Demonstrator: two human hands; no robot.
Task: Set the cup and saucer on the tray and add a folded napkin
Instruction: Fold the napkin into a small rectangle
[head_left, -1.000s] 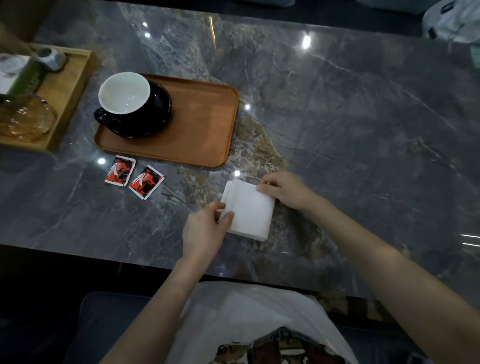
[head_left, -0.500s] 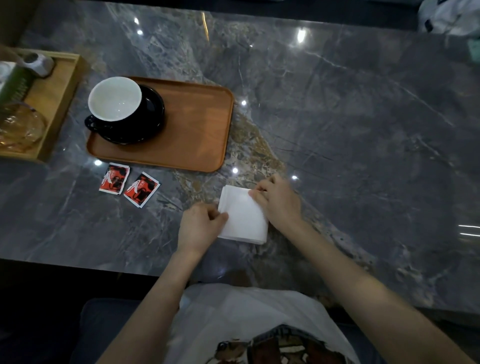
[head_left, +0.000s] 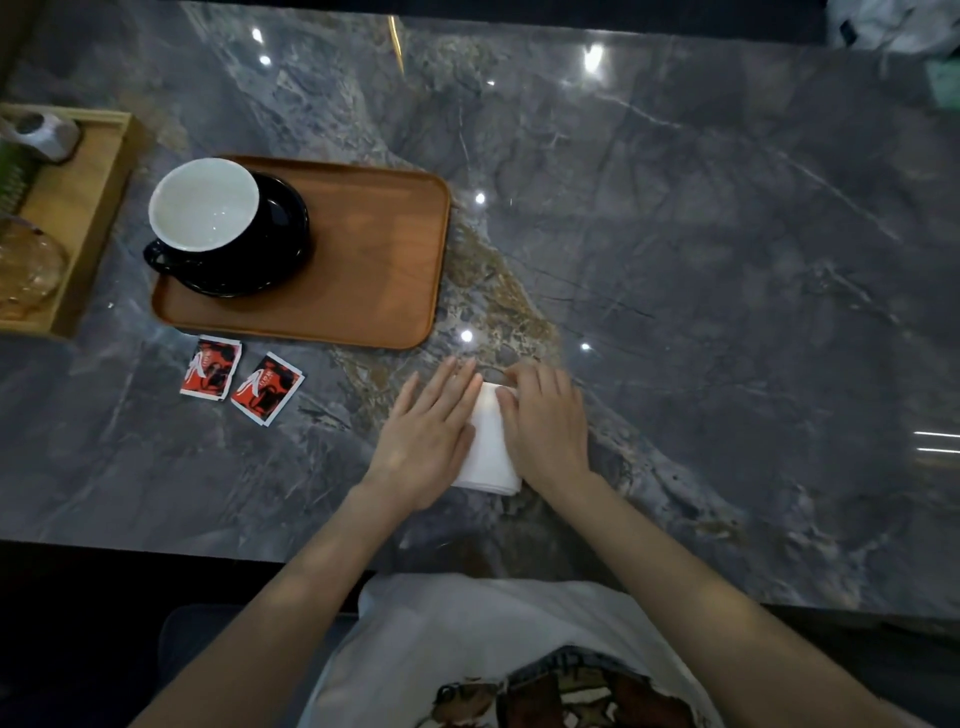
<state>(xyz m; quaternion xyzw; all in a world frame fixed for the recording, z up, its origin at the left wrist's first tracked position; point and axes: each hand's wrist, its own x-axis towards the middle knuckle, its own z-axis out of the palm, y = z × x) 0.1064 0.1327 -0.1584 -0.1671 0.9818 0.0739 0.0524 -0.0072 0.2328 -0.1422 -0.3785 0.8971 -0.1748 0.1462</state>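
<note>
A black cup with a white inside (head_left: 203, 208) stands on a black saucer (head_left: 280, 244) at the left end of the brown tray (head_left: 374, 270). A white napkin (head_left: 488, 447), folded into a narrow strip, lies on the marble table near the front edge, right of the tray's near corner. My left hand (head_left: 426, 436) lies flat on the napkin's left side, fingers spread. My right hand (head_left: 545, 421) presses flat on its right side. Only the middle strip and near end of the napkin show between them.
Two red sachets (head_left: 239, 382) lie on the table just in front of the tray. A light wooden tray (head_left: 78, 218) at the far left holds a glass vessel (head_left: 26, 265) and a metal object (head_left: 44, 136). The table's front edge runs just below my wrists.
The napkin went from a wider rectangle pinched at its edges to a narrower folded strip. Both hands moved from gripping its edges to lying flat on top of it.
</note>
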